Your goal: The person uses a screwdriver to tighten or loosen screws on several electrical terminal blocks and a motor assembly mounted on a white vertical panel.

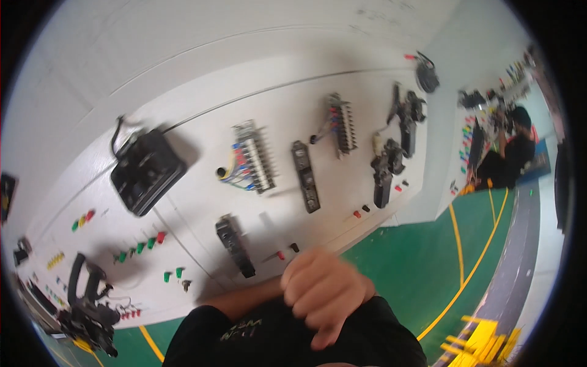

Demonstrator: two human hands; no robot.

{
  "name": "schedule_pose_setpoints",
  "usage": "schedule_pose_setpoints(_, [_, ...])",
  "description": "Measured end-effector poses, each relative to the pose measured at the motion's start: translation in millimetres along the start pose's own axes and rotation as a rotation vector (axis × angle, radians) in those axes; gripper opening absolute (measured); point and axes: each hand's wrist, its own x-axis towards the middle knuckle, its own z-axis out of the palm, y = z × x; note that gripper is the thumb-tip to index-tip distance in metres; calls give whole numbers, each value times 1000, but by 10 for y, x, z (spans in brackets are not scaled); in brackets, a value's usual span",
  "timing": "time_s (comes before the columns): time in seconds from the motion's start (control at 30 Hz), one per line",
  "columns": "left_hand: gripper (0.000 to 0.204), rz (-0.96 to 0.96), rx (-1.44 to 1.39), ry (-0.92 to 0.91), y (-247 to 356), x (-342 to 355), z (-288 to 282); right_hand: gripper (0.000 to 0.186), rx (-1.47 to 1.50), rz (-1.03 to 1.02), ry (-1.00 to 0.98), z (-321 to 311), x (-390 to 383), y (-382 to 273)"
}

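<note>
Over the black shirt at the lower middle is my right hand [324, 290], somewhat blurred. Its fingers are curled in, the thumb points down toward my body, and nothing shows in its grasp. My left forearm [247, 300] reaches in from the left and passes behind it, so my left hand is hidden. Closest to my right hand on the white board [202, 232] are small red and black sockets [287, 251]. Left of those is an upright black switch block [235, 246]. Farther up are a wired terminal block [255, 158] and a black strip with round parts [306, 177].
A black box [148, 171] is fixed at the board's left. Another terminal block [342, 125] and black clamp-like parts [385, 165] sit toward the right. Past the board edge lies green floor [403, 257] with yellow lines. Another person [510, 150] works at the far right.
</note>
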Motion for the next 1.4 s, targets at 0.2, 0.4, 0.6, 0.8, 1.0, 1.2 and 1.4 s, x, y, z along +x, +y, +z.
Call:
schedule_pose_setpoints(0.2, [6,13,-179,-80,1,-64,-212,24,-28,109,-24,135,-335,-177])
schedule_pose_setpoints(0.4, [7,527,-146,-665,31,556,-526,30,-242,170,436,-695,-1049,-1015])
schedule_pose_setpoints(0.6, [11,1062,-4,-1326,135,860,-644,34,-299,-26,1107,-992,-1400,-1249])
schedule_pose_setpoints(0.8, [10,1065,21,-1334,101,815,-620,33,-531,-12,1153,-1143,-1506,-1153])
schedule_pose_setpoints(1.0, [11,1059,16,-1318,77,840,-603,34,-522,44,1067,-1177,-1540,-1057])
schedule_pose_setpoints(1.2, [11,1074,-12,-1311,93,803,-637,38,-839,288,863,-1085,-1475,-1227])
schedule_pose_setpoints(1.4, [9,1133,49,-1368,150,842,-700,40,-907,536,949,-931,-1506,-1309])
